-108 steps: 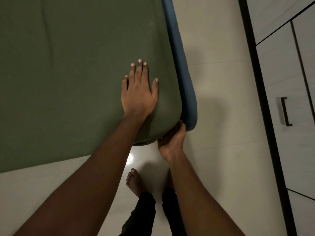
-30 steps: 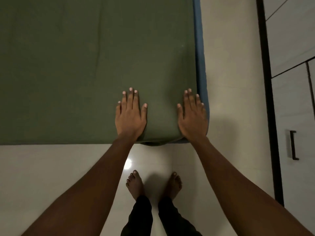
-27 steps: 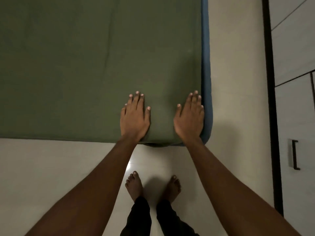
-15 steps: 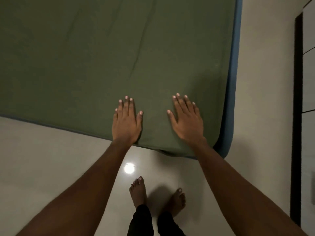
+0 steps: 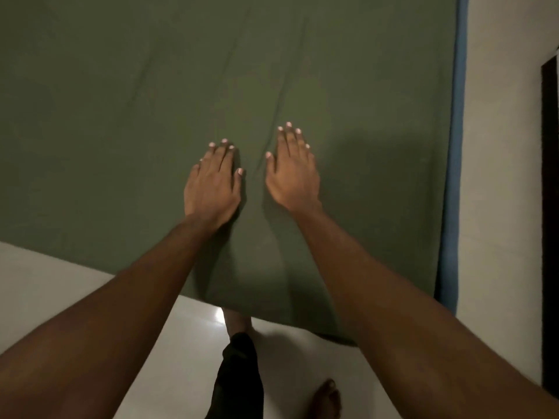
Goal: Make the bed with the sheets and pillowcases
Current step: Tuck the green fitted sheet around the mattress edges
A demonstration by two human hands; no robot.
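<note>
The olive-green sheet [image 5: 121,116] lies stretched over the top of the bed, covering nearly everything in sight and hanging over the near edge. It is mostly smooth, though a few long, faint creases run away from the person, one of them passing right between the hands. Down the right side a band of the blue mattress [image 5: 453,176] shows beyond the sheet's edge. The left hand [image 5: 211,182] and the right hand [image 5: 292,173] both lie flat on the sheet, palms down with fingers straight and together, gripping nothing (the right reaches a little farther up the bed than the left). Around the bed is a pale, glossy floor [image 5: 60,282] with a spot of reflected light near the bed's edge, and a dark strip [image 5: 549,207] stands at the far right. Below, a black trouser leg [image 5: 239,379] and a bare foot [image 5: 326,397] show on the floor. Half a second ago the hands sat close to the near edge and wider apart, the right one near the corner; now they are well in from that edge and just beside each other, and the person's forearms stretch out over the sheet.
</note>
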